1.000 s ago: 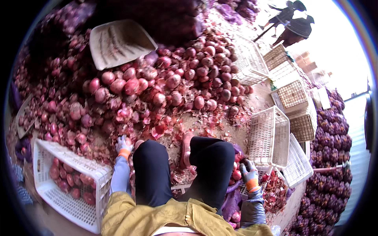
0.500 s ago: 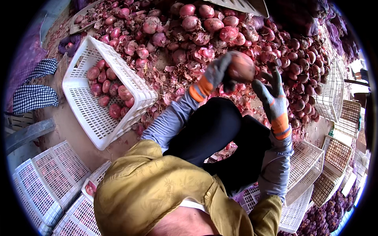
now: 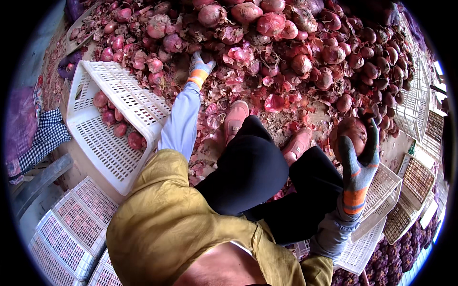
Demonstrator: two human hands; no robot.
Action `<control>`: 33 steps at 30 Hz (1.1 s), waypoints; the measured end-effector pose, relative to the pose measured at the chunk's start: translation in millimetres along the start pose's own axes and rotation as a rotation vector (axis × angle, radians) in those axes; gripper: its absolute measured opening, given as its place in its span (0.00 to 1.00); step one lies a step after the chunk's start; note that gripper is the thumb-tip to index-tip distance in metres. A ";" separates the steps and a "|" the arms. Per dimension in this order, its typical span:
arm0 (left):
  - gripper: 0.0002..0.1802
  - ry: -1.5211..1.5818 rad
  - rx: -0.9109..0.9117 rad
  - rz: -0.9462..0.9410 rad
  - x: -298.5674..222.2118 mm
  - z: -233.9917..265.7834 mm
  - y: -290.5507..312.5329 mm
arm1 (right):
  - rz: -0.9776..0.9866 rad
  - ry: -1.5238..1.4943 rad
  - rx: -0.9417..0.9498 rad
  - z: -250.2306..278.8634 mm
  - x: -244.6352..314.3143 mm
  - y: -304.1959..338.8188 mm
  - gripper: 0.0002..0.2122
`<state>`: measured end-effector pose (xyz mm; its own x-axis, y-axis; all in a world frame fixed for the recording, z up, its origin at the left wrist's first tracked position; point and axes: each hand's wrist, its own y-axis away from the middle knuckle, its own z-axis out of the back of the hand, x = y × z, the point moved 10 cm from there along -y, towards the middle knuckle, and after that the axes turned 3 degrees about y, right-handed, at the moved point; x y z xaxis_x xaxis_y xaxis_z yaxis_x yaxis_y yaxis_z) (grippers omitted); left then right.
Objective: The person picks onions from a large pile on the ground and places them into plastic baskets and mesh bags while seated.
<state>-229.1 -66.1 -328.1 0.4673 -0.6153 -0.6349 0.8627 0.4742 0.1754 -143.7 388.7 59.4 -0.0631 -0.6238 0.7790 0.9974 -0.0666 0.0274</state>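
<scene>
My right hand (image 3: 361, 162), in a grey glove with an orange cuff, is closed around a large red onion (image 3: 352, 136) out to the right, over the edge of the heap. My gloved left hand (image 3: 201, 66) reaches forward to the heap of red onions (image 3: 248, 13). Its thumb and fingers are apart, and I see nothing held in it. The fingertips are next to a shaded onion and loose skins. Left of that arm, a white plastic crate (image 3: 107, 148) lies tipped, with several smaller red onions (image 3: 120, 128) inside.
Papery onion skins (image 3: 210, 112) litter the ground around my pink shoes (image 3: 296, 143). Stacked white crates (image 3: 81, 224) stand at the lower left, near a curved grey bar (image 3: 40, 178). More crates (image 3: 415, 176) line the right side, with purple net sacks (image 3: 386, 257) below them.
The large onion, earlier between both hands in front of me, has gone right with my right hand. My left hand has let go of it and moved left and forward to the heap.
</scene>
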 end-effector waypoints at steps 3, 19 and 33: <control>0.51 -0.124 0.266 -0.020 -16.7 -21.4 16.0 | 0.004 -0.001 0.003 -2.5 -1.0 -3.0 0.30; 0.43 1.786 0.796 0.306 -108.2 47.4 161.5 | 0.011 -0.215 0.062 -24.6 24.9 8.6 0.26; 0.33 1.621 0.238 -0.382 -66.0 311.8 169.1 | 0.002 -0.396 -0.009 -4.7 0.7 20.0 0.27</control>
<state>-53.8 -141.7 -21.9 -0.2978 0.6447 -0.7040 0.9504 0.2694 -0.1554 -124.0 383.2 57.6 -0.0413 -0.2752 0.9605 0.9970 -0.0736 0.0218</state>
